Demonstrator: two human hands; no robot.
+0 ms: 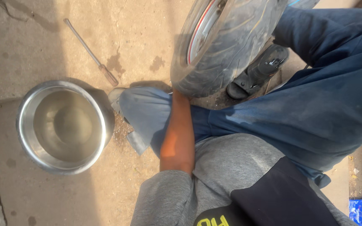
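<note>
A person crouches over a motorcycle tyre [227, 42] standing upright on the concrete floor [30, 50].

One bare forearm reaches under the tyre; both hands are hidden, so their grip cannot be told. The tyre looks heavy, stiff and grippy, best held by its rim. Left of it sit a water-filled steel bowl [27, 138] and a screwdriver [91, 52].

Shiny metal bowl [63, 125], matt black rubber tyre [227, 46], rough concrete floor [30, 46]
</note>
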